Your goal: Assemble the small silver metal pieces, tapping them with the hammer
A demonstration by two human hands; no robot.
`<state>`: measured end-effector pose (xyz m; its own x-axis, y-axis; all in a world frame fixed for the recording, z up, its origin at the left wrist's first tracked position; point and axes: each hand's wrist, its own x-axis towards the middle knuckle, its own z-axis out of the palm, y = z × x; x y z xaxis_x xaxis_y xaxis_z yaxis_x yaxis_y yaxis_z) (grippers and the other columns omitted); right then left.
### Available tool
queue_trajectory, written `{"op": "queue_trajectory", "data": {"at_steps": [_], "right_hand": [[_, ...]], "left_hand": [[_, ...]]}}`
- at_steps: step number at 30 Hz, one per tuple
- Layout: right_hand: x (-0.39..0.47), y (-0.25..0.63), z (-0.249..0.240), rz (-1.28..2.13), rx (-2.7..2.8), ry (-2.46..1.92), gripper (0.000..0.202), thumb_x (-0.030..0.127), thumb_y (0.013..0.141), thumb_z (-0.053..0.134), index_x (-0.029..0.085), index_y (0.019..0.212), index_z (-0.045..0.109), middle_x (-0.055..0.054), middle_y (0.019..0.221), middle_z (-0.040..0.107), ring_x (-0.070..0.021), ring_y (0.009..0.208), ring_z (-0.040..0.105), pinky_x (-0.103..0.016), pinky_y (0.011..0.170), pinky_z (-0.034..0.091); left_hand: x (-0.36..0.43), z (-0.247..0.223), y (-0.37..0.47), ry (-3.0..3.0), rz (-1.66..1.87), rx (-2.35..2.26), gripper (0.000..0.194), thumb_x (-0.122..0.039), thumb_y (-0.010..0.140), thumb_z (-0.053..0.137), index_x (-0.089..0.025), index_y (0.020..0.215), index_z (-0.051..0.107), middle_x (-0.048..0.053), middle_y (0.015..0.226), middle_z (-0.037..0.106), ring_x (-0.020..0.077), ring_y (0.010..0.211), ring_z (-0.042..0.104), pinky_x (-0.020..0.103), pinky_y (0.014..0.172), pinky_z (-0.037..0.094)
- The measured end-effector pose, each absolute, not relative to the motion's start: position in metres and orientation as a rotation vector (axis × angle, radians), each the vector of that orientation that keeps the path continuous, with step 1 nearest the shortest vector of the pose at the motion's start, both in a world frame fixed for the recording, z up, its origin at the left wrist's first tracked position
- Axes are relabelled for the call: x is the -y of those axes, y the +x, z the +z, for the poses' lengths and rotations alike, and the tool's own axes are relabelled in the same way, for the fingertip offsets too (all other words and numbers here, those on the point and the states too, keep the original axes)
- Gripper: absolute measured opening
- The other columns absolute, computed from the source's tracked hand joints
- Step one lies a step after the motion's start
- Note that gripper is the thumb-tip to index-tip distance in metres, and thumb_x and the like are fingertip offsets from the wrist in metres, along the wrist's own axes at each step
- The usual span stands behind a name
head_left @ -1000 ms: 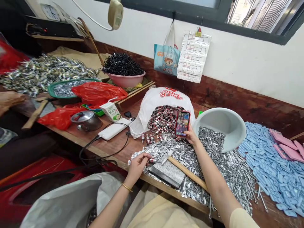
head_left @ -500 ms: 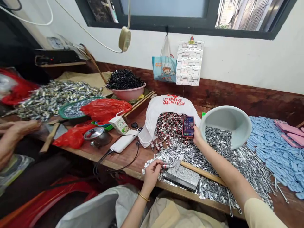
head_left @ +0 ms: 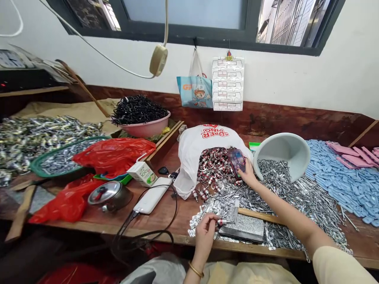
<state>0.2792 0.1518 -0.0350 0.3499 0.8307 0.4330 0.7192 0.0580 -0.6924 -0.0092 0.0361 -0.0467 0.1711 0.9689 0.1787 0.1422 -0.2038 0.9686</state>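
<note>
My left hand [head_left: 206, 230] pinches a small red-and-silver metal part [head_left: 222, 222] at the left end of a flat metal block [head_left: 247, 227]. Farther back, my right hand [head_left: 248, 173] holds a phone [head_left: 237, 162], tilted, its screen lit, with the thumb over the screen. Behind the phone, many similar red-and-silver parts [head_left: 214, 163] spill from a white plastic bag [head_left: 189, 150]. A hammer [head_left: 257, 215] rests with its head on the block and its wooden handle passing under my right forearm. Small silver metal pieces [head_left: 308, 205] lie all around the block.
A grey tub [head_left: 299, 157] lies tipped at the right, near blue pieces [head_left: 340, 181] and pink ones [head_left: 355, 157]. To the left are a white power bank [head_left: 152, 197] with cables, a drink carton [head_left: 142, 173], a metal pot [head_left: 111, 197], red bags [head_left: 115, 152] and a pink basin [head_left: 148, 127].
The view has swung, and the other person's hands at the left are out of sight. The phone has tilted, and my right thumb has come over its screen. My left hand keeps the same part.
</note>
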Motion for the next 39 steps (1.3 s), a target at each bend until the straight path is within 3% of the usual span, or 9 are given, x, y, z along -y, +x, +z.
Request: {"op": "queue_trajectory", "data": {"at_steps": [3, 5, 11, 14, 19, 25, 29, 33, 39], "right_hand": [[-0.137, 0.267, -0.04, 0.083, 1.512, -1.849, 0.112, 0.05, 0.076, 0.072, 0.011, 0.162, 0.011, -0.026, 0.165, 0.02, -0.043, 0.152, 0.023, -0.062, 0.118, 0.028], [-0.129, 0.261, -0.039, -0.026, 1.618, -1.937, 0.117, 0.045, 0.076, 0.073, 0.012, 0.162, 0.002, -0.026, 0.166, 0.015, -0.0443, 0.151, 0.02, -0.063, 0.118, 0.025], [-0.13, 0.255, -0.03, -0.105, 1.599, -1.964, 0.103, 0.031, 0.079, 0.063, 0.011, 0.162, 0.005, -0.026, 0.159, 0.03, -0.0415, 0.14, 0.036, -0.056, 0.113, 0.035], [-0.145, 0.258, -0.024, -0.095, 1.382, -1.937, 0.101, 0.034, 0.081, 0.062, 0.01, 0.161, 0.004, -0.027, 0.156, 0.03, -0.041, 0.143, 0.033, -0.056, 0.114, 0.035], [-0.169, 0.265, -0.014, -0.111, 1.238, -1.827, 0.1, 0.036, 0.086, 0.059, 0.009, 0.16, -0.002, -0.027, 0.163, 0.017, -0.0367, 0.152, 0.022, -0.052, 0.119, 0.029], [-0.16, 0.266, -0.021, 0.075, 1.176, -1.888, 0.113, 0.044, 0.081, 0.071, 0.006, 0.16, -0.001, -0.03, 0.161, 0.023, -0.0395, 0.152, 0.023, -0.052, 0.12, 0.029], [-0.157, 0.27, -0.02, 0.117, 1.234, -1.861, 0.117, 0.052, 0.083, 0.07, 0.006, 0.161, -0.004, -0.03, 0.164, 0.017, -0.0383, 0.155, 0.017, -0.051, 0.122, 0.027], [-0.154, 0.274, -0.019, 0.092, 1.346, -1.812, 0.107, 0.047, 0.09, 0.062, 0.006, 0.161, -0.006, -0.028, 0.167, 0.008, -0.0353, 0.158, 0.006, -0.053, 0.124, 0.023], [-0.133, 0.282, -0.025, 0.038, 1.576, -1.668, 0.078, 0.023, 0.098, 0.031, 0.008, 0.162, -0.009, -0.02, 0.17, 0.009, -0.0262, 0.159, 0.007, -0.052, 0.128, 0.016]], "left_hand": [[-0.036, -0.043, -0.007, 1.529, 1.123, -1.096, 0.021, -0.031, 0.082, 0.054, -0.018, 0.074, 0.069, 0.004, 0.076, 0.068, 0.0167, 0.064, 0.064, 0.026, 0.055, 0.055], [-0.034, -0.04, -0.005, 1.513, 1.119, -1.095, 0.02, -0.03, 0.082, 0.054, -0.018, 0.074, 0.069, 0.004, 0.076, 0.068, 0.0162, 0.064, 0.064, 0.025, 0.055, 0.055], [-0.028, -0.036, 0.001, 1.486, 1.127, -1.099, 0.021, -0.027, 0.085, 0.053, -0.019, 0.075, 0.069, 0.004, 0.081, 0.068, 0.0166, 0.07, 0.066, 0.026, 0.061, 0.056], [-0.028, -0.038, 0.0, 1.508, 1.152, -1.094, 0.021, -0.025, 0.085, 0.052, -0.019, 0.075, 0.069, 0.005, 0.082, 0.069, 0.017, 0.072, 0.066, 0.026, 0.061, 0.056], [-0.031, -0.04, -0.003, 1.506, 1.133, -1.072, 0.02, -0.026, 0.084, 0.053, -0.019, 0.075, 0.069, 0.004, 0.079, 0.068, 0.0165, 0.068, 0.065, 0.025, 0.058, 0.056], [-0.032, -0.034, -0.001, 1.471, 1.105, -1.077, 0.019, -0.029, 0.082, 0.054, -0.019, 0.075, 0.069, 0.004, 0.077, 0.069, 0.0166, 0.068, 0.067, 0.025, 0.059, 0.057], [-0.03, -0.032, 0.002, 1.455, 1.114, -1.076, 0.019, -0.028, 0.082, 0.055, -0.019, 0.075, 0.069, 0.004, 0.08, 0.069, 0.0167, 0.071, 0.067, 0.025, 0.061, 0.058], [-0.028, -0.032, 0.003, 1.45, 1.164, -1.08, 0.019, -0.028, 0.084, 0.055, -0.019, 0.076, 0.069, 0.004, 0.081, 0.069, 0.0161, 0.07, 0.066, 0.025, 0.06, 0.058], [-0.033, -0.033, 0.0, 1.516, 1.184, -1.138, 0.019, -0.028, 0.084, 0.055, -0.019, 0.074, 0.069, 0.004, 0.08, 0.069, 0.0166, 0.07, 0.066, 0.025, 0.061, 0.057]]}}
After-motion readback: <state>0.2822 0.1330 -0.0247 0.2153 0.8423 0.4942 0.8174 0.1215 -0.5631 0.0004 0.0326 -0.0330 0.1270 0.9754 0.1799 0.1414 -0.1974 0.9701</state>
